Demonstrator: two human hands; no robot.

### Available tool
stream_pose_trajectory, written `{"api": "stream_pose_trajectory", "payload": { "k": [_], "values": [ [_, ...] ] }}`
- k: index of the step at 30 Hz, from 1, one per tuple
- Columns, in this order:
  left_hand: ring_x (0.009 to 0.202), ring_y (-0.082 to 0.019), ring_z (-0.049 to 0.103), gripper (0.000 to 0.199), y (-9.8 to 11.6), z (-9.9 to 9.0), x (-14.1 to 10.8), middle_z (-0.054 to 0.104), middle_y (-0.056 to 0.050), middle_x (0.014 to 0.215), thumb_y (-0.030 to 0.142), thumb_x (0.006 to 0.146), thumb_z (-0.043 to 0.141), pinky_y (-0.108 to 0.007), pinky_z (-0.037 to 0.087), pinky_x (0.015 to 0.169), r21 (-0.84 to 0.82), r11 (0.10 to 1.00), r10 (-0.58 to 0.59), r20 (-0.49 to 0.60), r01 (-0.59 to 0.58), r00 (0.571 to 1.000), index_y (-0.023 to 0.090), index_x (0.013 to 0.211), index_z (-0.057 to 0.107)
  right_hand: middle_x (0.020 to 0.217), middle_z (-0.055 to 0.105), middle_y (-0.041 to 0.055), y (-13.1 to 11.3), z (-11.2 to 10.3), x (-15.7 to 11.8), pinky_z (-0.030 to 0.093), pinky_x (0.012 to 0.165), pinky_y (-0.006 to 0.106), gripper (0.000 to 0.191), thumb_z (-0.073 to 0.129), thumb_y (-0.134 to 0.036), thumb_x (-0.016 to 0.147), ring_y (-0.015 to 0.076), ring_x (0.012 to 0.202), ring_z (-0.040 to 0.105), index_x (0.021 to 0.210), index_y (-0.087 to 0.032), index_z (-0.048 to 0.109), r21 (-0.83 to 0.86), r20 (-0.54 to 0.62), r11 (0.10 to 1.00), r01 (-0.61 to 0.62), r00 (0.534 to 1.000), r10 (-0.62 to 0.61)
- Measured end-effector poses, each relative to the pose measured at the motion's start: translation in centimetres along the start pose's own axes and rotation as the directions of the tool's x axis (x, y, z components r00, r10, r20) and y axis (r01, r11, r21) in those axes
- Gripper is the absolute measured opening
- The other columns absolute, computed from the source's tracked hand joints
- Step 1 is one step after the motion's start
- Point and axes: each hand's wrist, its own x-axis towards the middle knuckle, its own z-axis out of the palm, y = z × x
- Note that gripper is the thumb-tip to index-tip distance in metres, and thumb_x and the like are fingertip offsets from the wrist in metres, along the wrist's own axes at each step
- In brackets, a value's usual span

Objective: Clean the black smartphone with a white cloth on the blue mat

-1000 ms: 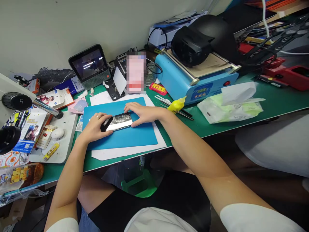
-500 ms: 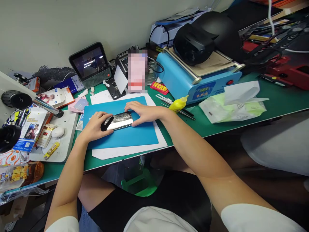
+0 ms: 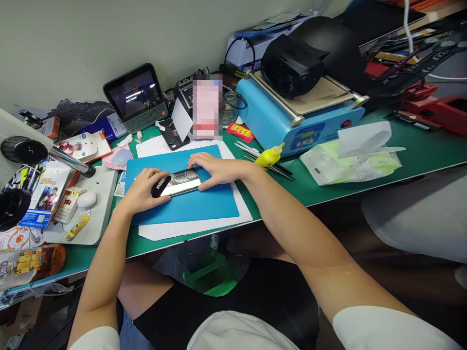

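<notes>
A phone (image 3: 183, 183) with a dark, glossy surface lies flat on a blue mat (image 3: 207, 210). Bright reflections cross its face. My left hand (image 3: 143, 190), a ring on one finger, grips the left end, thumb on the near edge and fingers on the far side. Near its fingers a black oblong part (image 3: 161, 186) shows at the phone's left end; what it is I cannot make out. Around the right end my right hand (image 3: 216, 171) is closed, its thumb at the near corner and fingers at the far one. White paper (image 3: 160, 232) sticks out beneath the mat.
A blue machine (image 3: 262, 114) carrying a black headset (image 3: 290, 68) stands back right. Nearby are a yellow bottle (image 3: 269, 156), thin tools (image 3: 246, 148) and a tissue pack (image 3: 350, 163). A screen device (image 3: 134, 97) and a black phone case (image 3: 171, 133) sit behind; a microscope-like stand (image 3: 75, 163) is left.
The view has shifted very slightly. Both hands and the phone keep the same positions on the mat.
</notes>
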Motion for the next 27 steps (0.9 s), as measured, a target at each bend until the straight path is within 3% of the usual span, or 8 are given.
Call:
{"api": "stream_pose_trajectory", "payload": {
  "k": [27],
  "values": [
    [0.134, -0.036, 0.052, 0.067, 0.01, -0.09, 0.02, 0.059, -0.012, 0.142, 0.057, 0.093, 0.072, -0.054, 0.046, 0.114, -0.023, 0.999, -0.022, 0.029, 0.022, 0.999, 0.029, 0.152, 0.057, 0.158, 0.043, 0.0090, 0.42, 0.21, 0.09, 0.030, 0.130, 0.060, 0.074, 0.078, -0.056, 0.078, 0.0401, 0.158, 0.028, 0.142, -0.029, 0.049, -0.021, -0.009, 1.000, 0.023, 1.000, -0.023]
  ]
}}
